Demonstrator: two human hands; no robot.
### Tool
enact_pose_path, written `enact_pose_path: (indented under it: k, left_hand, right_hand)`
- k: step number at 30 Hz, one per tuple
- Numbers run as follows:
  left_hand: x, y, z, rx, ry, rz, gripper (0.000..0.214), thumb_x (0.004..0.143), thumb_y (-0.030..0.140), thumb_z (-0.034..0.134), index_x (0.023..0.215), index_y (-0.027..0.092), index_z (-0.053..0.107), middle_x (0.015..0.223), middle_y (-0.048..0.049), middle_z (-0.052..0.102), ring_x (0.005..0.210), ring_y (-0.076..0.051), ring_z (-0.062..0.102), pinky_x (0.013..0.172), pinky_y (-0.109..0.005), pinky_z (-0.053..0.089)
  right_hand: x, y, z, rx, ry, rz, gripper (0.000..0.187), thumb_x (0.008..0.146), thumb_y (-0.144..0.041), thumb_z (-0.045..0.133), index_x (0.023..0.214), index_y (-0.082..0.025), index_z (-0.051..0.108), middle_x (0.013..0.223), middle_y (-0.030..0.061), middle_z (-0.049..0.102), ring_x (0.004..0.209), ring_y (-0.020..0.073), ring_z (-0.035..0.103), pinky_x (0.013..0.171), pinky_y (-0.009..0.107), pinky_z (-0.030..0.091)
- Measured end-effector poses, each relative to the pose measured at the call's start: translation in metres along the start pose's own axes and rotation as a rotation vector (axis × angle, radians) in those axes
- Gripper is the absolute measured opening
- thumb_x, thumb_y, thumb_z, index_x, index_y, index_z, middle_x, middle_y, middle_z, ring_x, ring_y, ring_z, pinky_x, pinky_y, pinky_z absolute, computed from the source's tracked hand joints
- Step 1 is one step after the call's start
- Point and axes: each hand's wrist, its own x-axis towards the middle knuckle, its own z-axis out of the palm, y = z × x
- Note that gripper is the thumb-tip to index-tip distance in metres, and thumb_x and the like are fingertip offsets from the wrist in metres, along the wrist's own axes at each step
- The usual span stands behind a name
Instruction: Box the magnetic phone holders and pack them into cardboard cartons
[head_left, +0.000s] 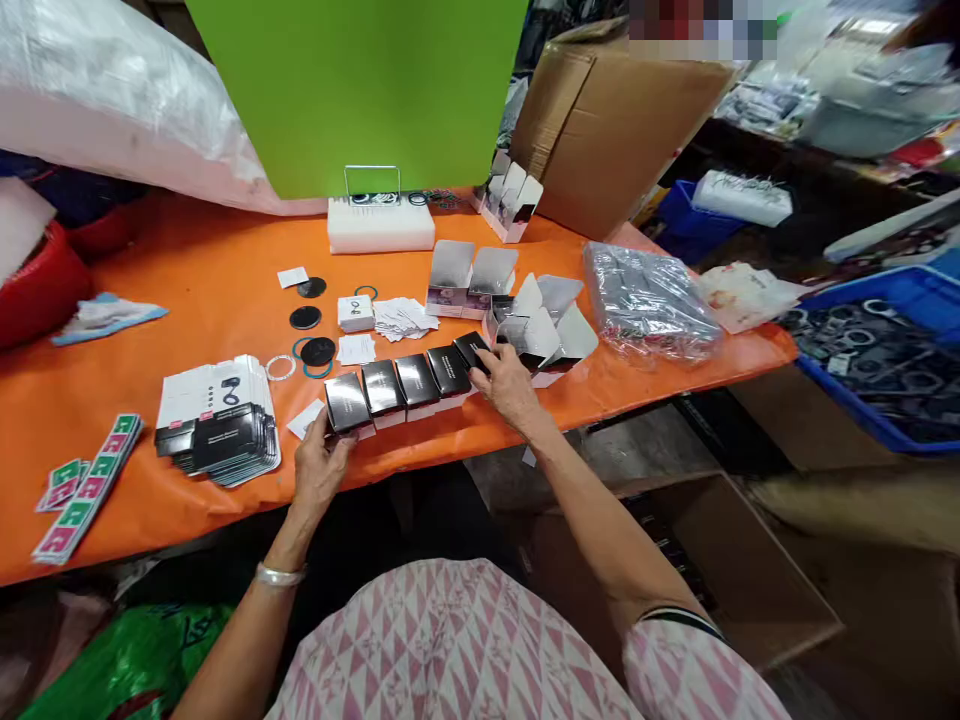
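Observation:
A row of small black-topped boxes point(382, 387) with white lower sides stands near the table's front edge. My left hand point(321, 470) grips the leftmost box point(347, 401), fingers along its left side and thumb at its front. At the other end, my right hand point(510, 388) has its fingers closed on the rightmost box point(471, 349). Just beyond the right hand are boxes with raised flaps point(536, 325). A stack of flat, unfolded cartons point(217, 420) lies left of my left hand, and a white paper slip point(305, 418) rests beside that hand.
Black discs point(318, 351), a white ring point(281, 368) and paper slips point(405, 318) lie behind the row. A white foam block point(381, 227) sits by the green panel point(367, 90). Plastic-wrapped goods point(649, 295) lie right; sticker strips point(88, 490) lie left. A cardboard box point(780, 570) stands below, right.

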Motion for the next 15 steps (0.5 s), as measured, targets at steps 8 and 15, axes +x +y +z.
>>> enact_pose_path:
  k: [8,15]
  left_hand:
    - [-0.003,-0.007,0.001,0.015,0.031,0.015,0.071,0.076,0.052,0.061,0.133,0.011,0.057,0.113,-0.014,0.068,0.097,-0.028,0.067,0.09,-0.042,0.053]
    - [0.003,0.008,-0.007,-0.158,-0.054,-0.076,0.077,0.068,0.056,0.071,0.13,0.011,0.058,0.111,-0.012,0.069,0.097,-0.024,0.066,0.09,-0.037,0.052]
  right_hand:
    - [-0.02,0.034,0.001,0.317,0.116,-0.026,0.045,0.096,-0.036,0.04,0.131,-0.015,0.059,0.126,0.0145,0.065,0.117,0.0247,0.062,0.101,0.041,0.051]
    - [-0.013,0.012,0.006,0.334,0.064,0.095,0.057,0.094,-0.052,0.042,0.134,-0.014,0.057,0.126,0.0158,0.066,0.114,0.0288,0.063,0.098,0.043,0.05]
